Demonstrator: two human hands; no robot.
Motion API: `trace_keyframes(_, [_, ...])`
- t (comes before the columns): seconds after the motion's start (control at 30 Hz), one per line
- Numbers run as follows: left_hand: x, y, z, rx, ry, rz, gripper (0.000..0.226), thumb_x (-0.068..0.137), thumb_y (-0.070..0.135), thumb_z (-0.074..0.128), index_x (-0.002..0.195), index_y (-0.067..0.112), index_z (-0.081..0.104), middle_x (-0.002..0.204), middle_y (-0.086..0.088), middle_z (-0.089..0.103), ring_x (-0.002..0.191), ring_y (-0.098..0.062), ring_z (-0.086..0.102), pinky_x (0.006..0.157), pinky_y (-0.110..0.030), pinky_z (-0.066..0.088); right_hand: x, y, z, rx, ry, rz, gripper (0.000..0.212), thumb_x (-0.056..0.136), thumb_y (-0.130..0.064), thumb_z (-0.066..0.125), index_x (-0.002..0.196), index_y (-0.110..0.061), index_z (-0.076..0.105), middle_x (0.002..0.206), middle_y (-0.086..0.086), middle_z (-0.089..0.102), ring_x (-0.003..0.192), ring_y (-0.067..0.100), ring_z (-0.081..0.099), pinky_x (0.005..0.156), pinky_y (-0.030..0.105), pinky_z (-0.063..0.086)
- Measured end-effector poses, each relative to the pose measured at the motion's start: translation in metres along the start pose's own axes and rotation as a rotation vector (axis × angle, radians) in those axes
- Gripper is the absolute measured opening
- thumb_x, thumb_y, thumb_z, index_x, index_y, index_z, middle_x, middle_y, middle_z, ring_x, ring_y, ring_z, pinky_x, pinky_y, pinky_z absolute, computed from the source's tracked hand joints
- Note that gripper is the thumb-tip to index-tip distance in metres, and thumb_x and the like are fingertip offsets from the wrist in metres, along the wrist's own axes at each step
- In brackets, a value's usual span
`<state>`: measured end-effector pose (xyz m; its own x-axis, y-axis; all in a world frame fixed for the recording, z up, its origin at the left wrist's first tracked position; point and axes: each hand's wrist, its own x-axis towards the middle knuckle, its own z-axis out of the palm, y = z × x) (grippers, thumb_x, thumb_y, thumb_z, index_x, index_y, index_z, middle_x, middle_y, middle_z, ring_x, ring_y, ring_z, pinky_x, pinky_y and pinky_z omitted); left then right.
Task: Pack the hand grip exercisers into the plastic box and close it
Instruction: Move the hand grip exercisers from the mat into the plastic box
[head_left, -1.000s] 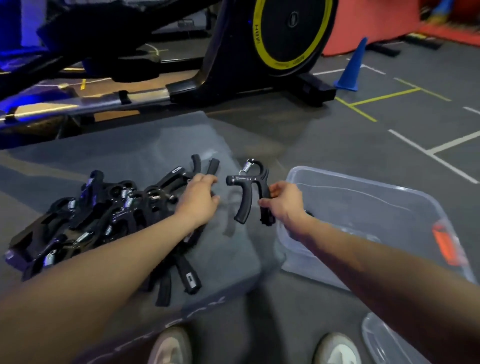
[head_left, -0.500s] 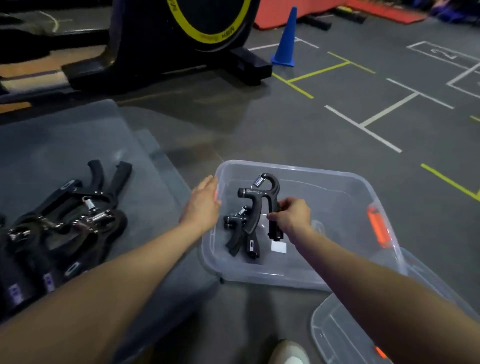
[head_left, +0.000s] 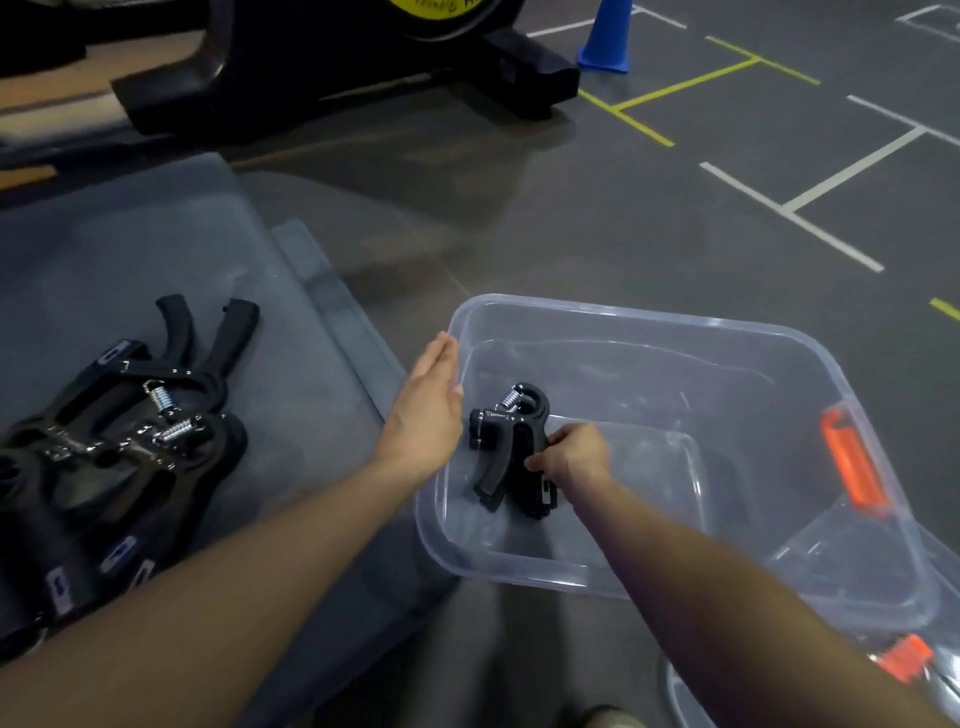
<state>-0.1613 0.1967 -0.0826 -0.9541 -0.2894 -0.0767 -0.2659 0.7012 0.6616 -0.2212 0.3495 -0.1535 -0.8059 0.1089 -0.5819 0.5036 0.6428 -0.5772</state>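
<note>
Inside plastic box (head_left: 649, 322), exerciser (head_left: 506, 441) pinched by right hand (head_left: 576, 454), left hand (head_left: 428, 410) beside

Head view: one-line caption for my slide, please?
Right hand sets hand grip exerciser into clear plastic box.

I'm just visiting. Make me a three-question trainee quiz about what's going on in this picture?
1. True or false: the lid is already on the plastic box.
2. Which hand is lowering a hand grip exerciser into the box: A) left hand B) right hand?
3. Fill in: the unpacked pile of exercisers lies on a grey ____.

Key: 1 false; 2 B; 3 mat.
</note>
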Motion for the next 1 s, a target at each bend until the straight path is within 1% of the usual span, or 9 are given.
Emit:
trace_keyframes(0.1, [-0.001, -0.001, 0.001, 0.001, 0.0, 0.002, 0.05, 0.1, 0.016, 0.031, 0.149, 0.017, 0.018, 0.159, 0.009, 0.009, 0.146, -0.005, 0.01, 0.109, -0.009, 0.002, 0.006, 0.001, 0.004, -0.006, -0.004, 0.003, 0.036, 0.064, -0.005, 0.079, 0.058, -0.016, 0.046, 0.062, 0.004, 0.056, 0.065, 0.02, 0.056, 0.054, 0.024, 0.045])
trace_keyframes(0.27, [-0.001, -0.001, 0.001, -0.001, 0.014, -0.002, 0.05, 0.1, 0.016, 0.033, 0.149, 0.019, 0.021, 0.158, 0.01, 0.012, 0.145, -0.004, 0.014, 0.108, -0.009, 0.004, 0.014, 0.001, 0.007, -0.031, -0.02, -0.03, 0.038, 0.064, -0.008, 0.082, 0.059, -0.017, 0.045, 0.058, 0.0, 0.054, 0.067, 0.02, 0.057, 0.07, 0.031, 0.049])
trace_keyframes(0.37, [-0.001, 0.0, 0.001, 0.006, 0.014, -0.002, 0.05, 0.1, 0.017, 0.033, 0.149, 0.019, 0.021, 0.158, 0.01, 0.012, 0.145, -0.005, 0.015, 0.108, -0.009, 0.005, 0.018, 0.004, 0.007, -0.051, -0.038, -0.048, 0.033, 0.065, -0.009, 0.082, 0.064, -0.016, 0.049, 0.067, 0.003, 0.059, 0.07, 0.02, 0.058, 0.076, 0.034, 0.053])
trace_keyframes(0.5, [-0.001, 0.001, 0.0, 0.012, 0.003, 0.005, 0.05, 0.1, 0.017, 0.033, 0.149, 0.017, 0.021, 0.159, 0.009, 0.011, 0.145, -0.006, 0.014, 0.108, -0.009, 0.005, 0.018, 0.006, 0.007, -0.091, -0.065, -0.075, 0.021, 0.07, -0.006, 0.078, 0.088, -0.01, 0.067, 0.08, 0.005, 0.061, 0.077, 0.017, 0.058, 0.084, 0.035, 0.054])
trace_keyframes(0.67, [0.001, 0.003, -0.006, -0.003, -0.061, -0.007, 0.05, 0.101, 0.019, 0.033, 0.149, 0.016, 0.02, 0.159, 0.007, 0.011, 0.146, -0.007, 0.013, 0.111, -0.013, 0.007, 0.005, -0.009, -0.007, -0.001, -0.018, -0.206, 0.03, 0.074, -0.001, 0.073, 0.103, -0.005, 0.067, 0.087, 0.003, 0.059, 0.082, 0.014, 0.053, 0.075, 0.024, 0.043])
trace_keyframes(0.77, [-0.001, 0.005, -0.021, -0.026, -0.05, -0.05, 0.049, 0.098, 0.018, 0.04, 0.146, 0.012, 0.029, 0.155, -0.001, 0.023, 0.139, -0.016, 0.032, 0.111, -0.022, 0.024, -0.014, -0.032, -0.019, 0.062, 0.012, -0.256, 0.033, 0.072, 0.002, 0.073, 0.104, -0.003, 0.067, 0.083, 0.002, 0.06, 0.084, 0.015, 0.053, 0.081, 0.029, 0.047])
trace_keyframes(0.87, [-0.009, -0.002, -0.047, 0.024, -0.008, -0.098, 0.048, 0.096, 0.015, 0.045, 0.142, 0.009, 0.036, 0.145, -0.01, 0.036, 0.133, -0.025, 0.039, 0.11, -0.028, 0.028, -0.036, -0.064, -0.026, 0.124, -0.022, -0.305, 0.035, 0.074, 0.011, 0.068, 0.108, 0.004, 0.063, 0.066, -0.002, 0.052, 0.071, 0.017, 0.052, 0.066, 0.023, 0.047])
trace_keyframes(0.93, [-0.022, -0.012, -0.068, 0.07, 0.002, -0.146, 0.048, 0.094, 0.015, 0.047, 0.141, 0.011, 0.038, 0.142, -0.011, 0.039, 0.132, -0.026, 0.04, 0.11, -0.031, 0.031, -0.054, -0.086, -0.025, 0.128, -0.04, -0.347, 0.033, 0.076, 0.013, 0.065, 0.108, 0.006, 0.062, 0.063, -0.002, 0.048, 0.065, 0.016, 0.049, 0.054, 0.015, 0.045])
trace_keyframes(1.0, [-0.037, -0.023, -0.09, 0.097, 0.023, -0.187, 0.046, 0.092, 0.016, 0.052, 0.137, 0.012, 0.044, 0.139, -0.011, 0.042, 0.129, -0.026, 0.044, 0.109, -0.033, 0.035, -0.076, -0.104, -0.018, 0.088, -0.058, -0.428, 0.034, 0.076, 0.009, 0.068, 0.109, 0.005, 0.062, 0.066, -0.002, 0.051, 0.077, 0.017, 0.051, 0.063, 0.017, 0.045])
